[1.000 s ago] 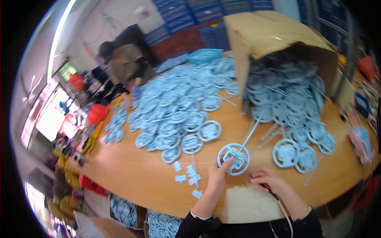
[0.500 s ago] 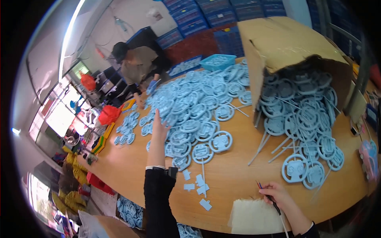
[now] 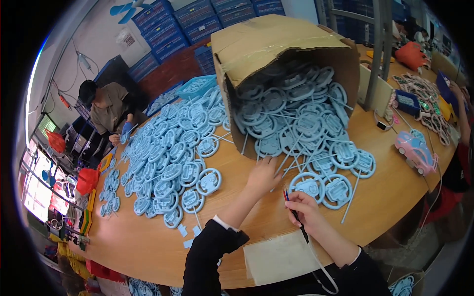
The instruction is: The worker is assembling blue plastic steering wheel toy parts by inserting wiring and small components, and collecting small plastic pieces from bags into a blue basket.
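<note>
My right hand [image 3: 307, 213] is closed around a thin cord [image 3: 302, 229] with a black sleeve, a white tail and red and blue wire-like ends pointing up. My left hand [image 3: 262, 176] reaches to the mouth of a tipped cardboard box [image 3: 276, 37], beside the pale sticks of the pieces spilling out; its fingertips are turned away, so any grip is hidden. Those pieces are light-blue plastic steering wheels [image 3: 307, 186], several with long sticks. A big heap of similar wheels [image 3: 170, 148] lies left of my left arm.
A pale cloth-like sheet [image 3: 281, 259] lies at the near table edge. Small blue flat pieces [image 3: 188, 243] are left of my sleeve. A pink-and-blue toy car [image 3: 417, 152] stands at right. Behind the heap are a turquoise basket [image 3: 197, 87] and a co-worker [image 3: 111, 108] handling pieces.
My left hand has moved right, from over the heap to the box's mouth. The view has swung right, bringing more of the right side in. My right hand keeps hold of the cord.
</note>
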{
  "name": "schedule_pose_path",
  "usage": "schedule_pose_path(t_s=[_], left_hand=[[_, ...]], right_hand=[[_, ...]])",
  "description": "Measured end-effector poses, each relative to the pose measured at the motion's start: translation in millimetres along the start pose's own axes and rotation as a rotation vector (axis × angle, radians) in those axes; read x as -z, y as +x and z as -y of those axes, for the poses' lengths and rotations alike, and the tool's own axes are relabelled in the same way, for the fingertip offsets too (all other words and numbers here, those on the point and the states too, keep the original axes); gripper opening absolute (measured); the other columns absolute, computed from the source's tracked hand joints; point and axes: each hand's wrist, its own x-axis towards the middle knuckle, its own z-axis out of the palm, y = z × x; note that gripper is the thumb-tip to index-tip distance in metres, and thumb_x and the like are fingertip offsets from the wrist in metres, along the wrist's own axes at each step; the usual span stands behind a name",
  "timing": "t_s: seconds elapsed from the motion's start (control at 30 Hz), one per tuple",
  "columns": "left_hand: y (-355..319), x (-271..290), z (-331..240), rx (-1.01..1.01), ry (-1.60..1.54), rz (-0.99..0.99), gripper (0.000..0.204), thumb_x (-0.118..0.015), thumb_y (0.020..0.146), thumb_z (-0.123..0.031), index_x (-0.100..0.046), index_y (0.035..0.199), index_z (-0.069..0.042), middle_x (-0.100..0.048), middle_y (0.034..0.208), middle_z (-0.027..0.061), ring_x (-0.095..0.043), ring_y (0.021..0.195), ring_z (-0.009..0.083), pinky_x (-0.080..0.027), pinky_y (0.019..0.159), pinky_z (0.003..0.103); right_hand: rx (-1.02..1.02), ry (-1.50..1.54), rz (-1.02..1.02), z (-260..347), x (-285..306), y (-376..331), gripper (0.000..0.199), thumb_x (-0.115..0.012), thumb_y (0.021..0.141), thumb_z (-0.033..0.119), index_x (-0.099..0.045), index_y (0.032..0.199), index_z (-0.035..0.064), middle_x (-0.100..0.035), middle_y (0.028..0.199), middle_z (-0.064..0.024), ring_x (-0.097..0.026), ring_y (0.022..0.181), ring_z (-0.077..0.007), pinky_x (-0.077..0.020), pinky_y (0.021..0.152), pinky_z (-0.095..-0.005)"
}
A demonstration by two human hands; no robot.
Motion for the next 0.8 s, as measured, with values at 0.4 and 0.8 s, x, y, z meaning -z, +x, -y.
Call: schedule_pose_path(t_s=[0.4,0.8], left_hand=[[-41,-26,-100,-0.142,-0.110,0.386,0.065,-0.064,0.064,-0.025,-0.042,0.119,0.000,-0.036,0.127,0.0206,-0.037,0.114,0.0371,-0.033,0.089,0.048],[-104,-7,-64,0.444,-0.883,-0.039,0.045,-0.042,0.089,-0.024,-0.033,0.128,-0.003,-0.041,0.127,0.0146,-0.041,0.117,0.0294,-0.035,0.095,0.042]], right_hand=[[0.246,0.176,-0.091,32,5,-13,0.010,-0.057,0.079,0.004,-0.050,0.085,0.0031,-0.054,0.072,-0.0070,-0.047,0.040,-0.0124,-0.0276,0.031,-0.0225],[0.185,0.084,-0.078,24,1,-11,0.014,-0.062,0.077,0.006,-0.051,0.085,0.0020,-0.056,0.068,-0.0057,-0.049,0.041,-0.0116,-0.0307,0.032,-0.0217]])
